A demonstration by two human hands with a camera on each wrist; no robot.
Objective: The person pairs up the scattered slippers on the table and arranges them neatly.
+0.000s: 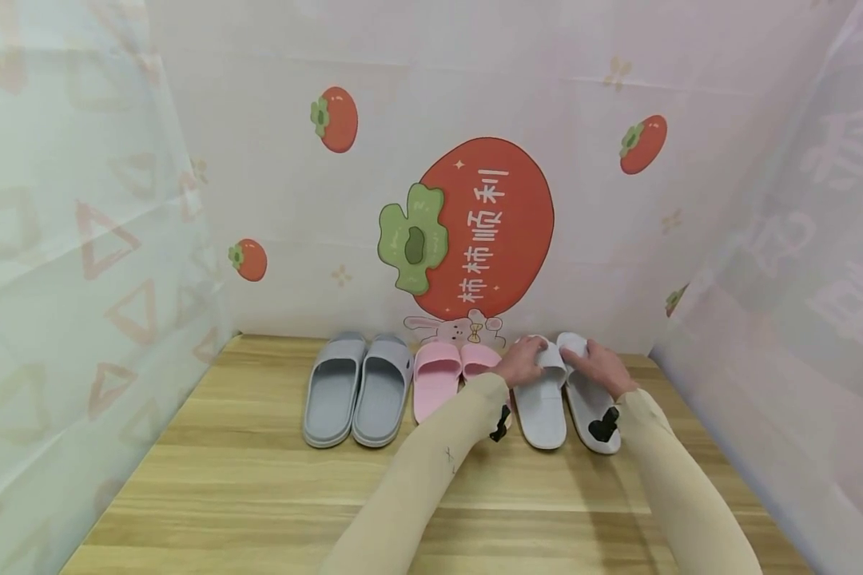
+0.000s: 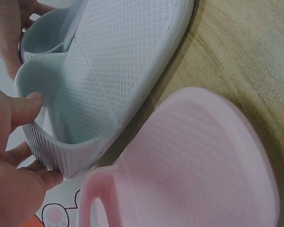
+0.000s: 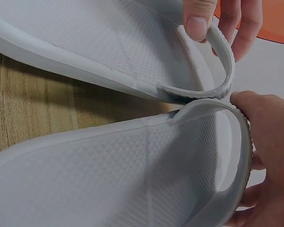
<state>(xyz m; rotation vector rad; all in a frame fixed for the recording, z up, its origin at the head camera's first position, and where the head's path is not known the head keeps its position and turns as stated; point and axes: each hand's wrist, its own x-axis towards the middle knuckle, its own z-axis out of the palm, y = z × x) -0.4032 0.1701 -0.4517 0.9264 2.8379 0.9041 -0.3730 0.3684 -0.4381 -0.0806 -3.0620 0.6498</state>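
Observation:
Two white slippers stand side by side at the right of the wooden surface, toes toward the back wall. My left hand (image 1: 521, 362) grips the ribbed strap of the left white slipper (image 1: 542, 411), its thumb inside the strap and fingers outside, as the left wrist view shows. On the right white slipper (image 1: 588, 399), my right hand (image 1: 606, 369) holds the strap across its outside, thumb (image 3: 244, 100) at the inner side and fingers round the far side. The two straps touch in the right wrist view, while the heels stand apart.
Left of the white pair are pink slippers (image 1: 435, 387), partly hidden by my left arm. Grey slippers (image 1: 331, 403) stand farther left. A printed cloth wall (image 1: 280, 160) with persimmon pictures closes the back, and side walls (image 1: 65, 263) flank the wooden surface (image 1: 244, 479).

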